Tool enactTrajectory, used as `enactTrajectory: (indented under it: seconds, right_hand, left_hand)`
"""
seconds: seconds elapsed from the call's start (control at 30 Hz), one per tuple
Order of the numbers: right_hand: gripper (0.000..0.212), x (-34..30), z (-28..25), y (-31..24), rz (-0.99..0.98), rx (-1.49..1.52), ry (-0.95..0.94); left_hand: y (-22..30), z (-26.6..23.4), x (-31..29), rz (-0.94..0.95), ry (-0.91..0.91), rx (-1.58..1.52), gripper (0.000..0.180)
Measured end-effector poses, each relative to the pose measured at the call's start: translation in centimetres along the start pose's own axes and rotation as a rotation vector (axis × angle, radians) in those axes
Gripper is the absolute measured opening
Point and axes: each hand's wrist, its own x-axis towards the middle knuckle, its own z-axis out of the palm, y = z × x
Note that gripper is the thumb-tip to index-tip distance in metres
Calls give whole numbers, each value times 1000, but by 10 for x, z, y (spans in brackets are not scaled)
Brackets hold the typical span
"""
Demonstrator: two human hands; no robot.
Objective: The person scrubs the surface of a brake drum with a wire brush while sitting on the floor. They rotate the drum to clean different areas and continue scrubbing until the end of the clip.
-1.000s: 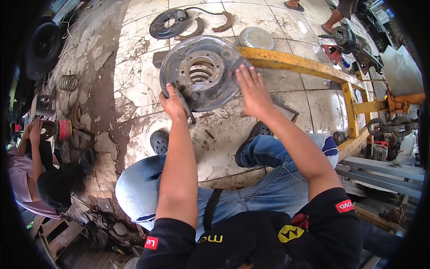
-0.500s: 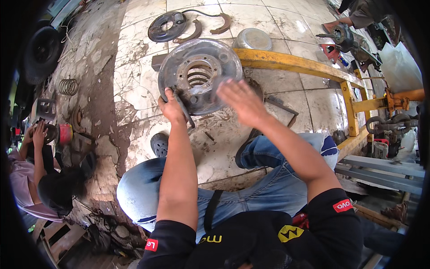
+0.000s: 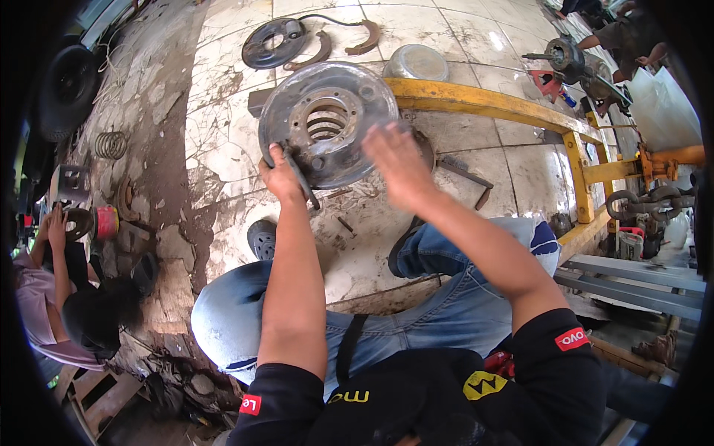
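A round brake backing plate [image 3: 341, 164], dark and worn with a hole at its centre, is tilted up in front of me. My left hand [image 3: 281, 176] is closed around its lower left edge, thumb on the near side. Beside that thumb a dark rod-like piece [image 3: 302, 182] slants down; I cannot tell whether it is fixed to the plate. At the plate's right side my right hand [image 3: 401, 167] is stretched out flat, fingertips smeared by motion. It holds nothing; contact with the plate's face is unclear. A coil spring [image 3: 325, 125] shows through the hole.
Farther off lie another backing plate [image 3: 272, 43], curved brake shoes [image 3: 363, 39] and a round metal basin [image 3: 419, 63]. A yellow steel frame [image 3: 491, 106] runs across to the right, near a chain [image 3: 643, 205]. Another person's hands [image 3: 53, 227] work at the left.
My right hand stays beside the plate, its fingertips still blurred. The view has shifted slightly; my left hand keeps its grip. At the far right, a person's arms have moved near the axle part.
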Motion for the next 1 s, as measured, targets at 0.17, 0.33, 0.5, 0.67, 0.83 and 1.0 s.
enactTrajectory:
  seconds: [0.17,0.33,0.5,0.67,0.83,1.0]
  right_hand:
    - [88,5,-1,7,-59,22,2]
    - [78,-3,-4,-8,-10,-12,18]
    - [78,-2,7,4,-137,-68,41]
    - [76,15,13,45,93,477,203]
    - [77,21,16,40,234,869,266]
    - [83,58,-24,16,646,1428,401]
  left_hand:
    - [-5,-2,3,33,27,56,57]
    - [6,7,-16,15,32,-22,60]
    - [3,3,-8,60,44,6,59]
    - [11,14,-19,-24,44,-63,64]
    - [4,15,-16,-11,59,-37,70]
    - [7,12,-20,-4,-12,-107,68]
